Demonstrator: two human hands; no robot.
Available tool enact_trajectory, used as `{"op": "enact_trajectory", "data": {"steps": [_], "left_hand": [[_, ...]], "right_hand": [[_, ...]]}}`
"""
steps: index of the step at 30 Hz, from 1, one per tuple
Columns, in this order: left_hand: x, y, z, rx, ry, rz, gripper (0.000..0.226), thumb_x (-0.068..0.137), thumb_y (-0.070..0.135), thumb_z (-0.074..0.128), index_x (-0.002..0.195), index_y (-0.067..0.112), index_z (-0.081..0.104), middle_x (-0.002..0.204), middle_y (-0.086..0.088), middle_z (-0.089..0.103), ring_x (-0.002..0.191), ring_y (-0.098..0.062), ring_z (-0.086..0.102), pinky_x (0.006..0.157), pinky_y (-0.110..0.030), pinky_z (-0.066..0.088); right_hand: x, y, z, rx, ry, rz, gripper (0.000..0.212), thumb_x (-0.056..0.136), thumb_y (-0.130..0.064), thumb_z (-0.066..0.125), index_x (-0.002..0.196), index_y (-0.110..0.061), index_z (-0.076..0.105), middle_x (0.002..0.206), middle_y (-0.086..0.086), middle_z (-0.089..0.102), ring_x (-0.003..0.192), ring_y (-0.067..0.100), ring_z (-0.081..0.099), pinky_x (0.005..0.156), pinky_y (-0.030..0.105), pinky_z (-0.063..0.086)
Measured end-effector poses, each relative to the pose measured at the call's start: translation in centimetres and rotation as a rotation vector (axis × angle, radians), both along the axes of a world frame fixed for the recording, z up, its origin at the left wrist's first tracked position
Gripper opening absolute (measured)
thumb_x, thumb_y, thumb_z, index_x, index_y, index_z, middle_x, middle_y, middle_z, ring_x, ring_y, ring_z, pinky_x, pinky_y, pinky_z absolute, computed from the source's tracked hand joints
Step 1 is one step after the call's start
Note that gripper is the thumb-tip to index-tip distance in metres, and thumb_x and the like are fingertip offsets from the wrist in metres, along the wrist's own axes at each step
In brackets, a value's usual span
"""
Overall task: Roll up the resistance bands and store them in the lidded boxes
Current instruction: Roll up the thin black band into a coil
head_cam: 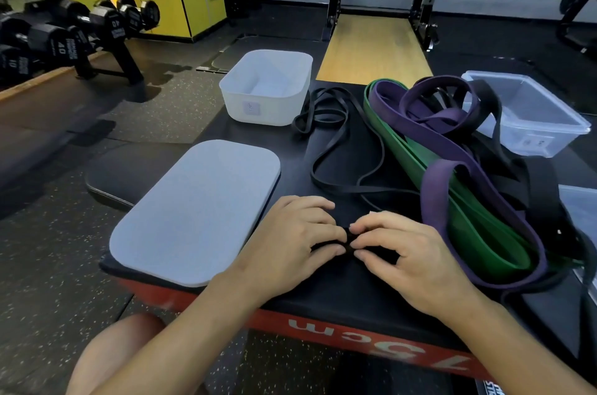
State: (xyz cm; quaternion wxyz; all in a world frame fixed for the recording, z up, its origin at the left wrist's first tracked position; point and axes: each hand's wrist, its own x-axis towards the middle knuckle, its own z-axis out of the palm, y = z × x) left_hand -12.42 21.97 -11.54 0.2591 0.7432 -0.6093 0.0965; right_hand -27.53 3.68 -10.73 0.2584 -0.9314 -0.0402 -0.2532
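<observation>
Bare knee (119, 352) at bottom edge, forearms reaching over it onto the plyo box (323, 294), which has a black padded top and a red side with white lettering.

On box, right half: heap of wide bands, with a green band (416, 149) under a purple band (452, 136) and a wide black band (542, 201) at the right edge. All loose, none rolled.

Grey lid (193, 213) flat on near left corner, overhanging the edge a little. White box (277, 110) at far left corner, open. Clear box (517, 136) far right behind the heap, open, partly hidden by it.

Thin black band (339, 189) sprawled in loops mid-box, between white box and heap, trailing toward the hands.

Left hand (290, 239) and right hand (407, 255) meet at near centre, fingertips facing, both pinching the band's near end, a small dark tight coil (347, 238) between them, low on the box top.

Dumbbell rack (80, 33) on the floor, far left.
</observation>
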Motion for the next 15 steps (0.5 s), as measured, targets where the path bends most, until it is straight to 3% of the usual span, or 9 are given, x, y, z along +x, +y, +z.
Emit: {"op": "enact_trajectory", "data": {"steps": [3, 8, 11, 15], "left_hand": [[-0.01, -0.02, -0.07, -0.012, 0.008, 0.008, 0.026, 0.097, 0.046, 0.06, 0.106, 0.032, 0.079, 0.102, 0.016, 0.073, 0.13, -0.008, 0.055, 0.103, -0.033, 0.042], [-0.07, -0.13, 0.09, -0.02, 0.012, 0.015, 0.027, 0.096, 0.048, 0.06, 0.101, 0.031, 0.08, 0.099, 0.017, 0.074, 0.128, -0.007, 0.056, 0.101, -0.035, 0.044], [-0.11, -0.2, 0.41, -0.02, 0.039, 0.031, 0.025, 0.093, 0.047, 0.064, 0.101, 0.03, 0.08, 0.097, 0.017, 0.075, 0.126, -0.005, 0.055, 0.099, -0.036, 0.045], [-0.23, -0.45, 0.77, 0.053, 0.09, 0.022, 0.036, 0.094, 0.04, 0.073, 0.128, 0.028, 0.071, 0.101, 0.016, 0.066, 0.116, -0.007, 0.053, 0.095, -0.032, 0.045]], "right_hand": [[-0.08, -0.02, 0.18, 0.113, 0.017, -0.022, 0.023, 0.082, -0.003, 0.083, 0.095, -0.021, 0.079, 0.118, -0.013, 0.061, 0.109, 0.005, 0.068, 0.095, 0.021, 0.052], [-0.21, 0.34, 0.74, 0.193, 0.024, -0.062, 0.029, 0.079, 0.007, 0.082, 0.09, -0.018, 0.072, 0.107, -0.012, 0.055, 0.1, 0.007, 0.069, 0.087, 0.014, 0.051], [-0.07, 0.22, 0.78, 0.206, 0.041, -0.025, 0.033, 0.081, 0.008, 0.079, 0.084, -0.022, 0.067, 0.105, -0.016, 0.052, 0.099, 0.007, 0.072, 0.085, 0.018, 0.054], [-0.17, 0.05, 0.6, 0.174, 0.041, -0.012, 0.034, 0.082, 0.01, 0.077, 0.081, -0.022, 0.065, 0.106, -0.015, 0.052, 0.099, 0.012, 0.072, 0.085, 0.027, 0.056]]}}
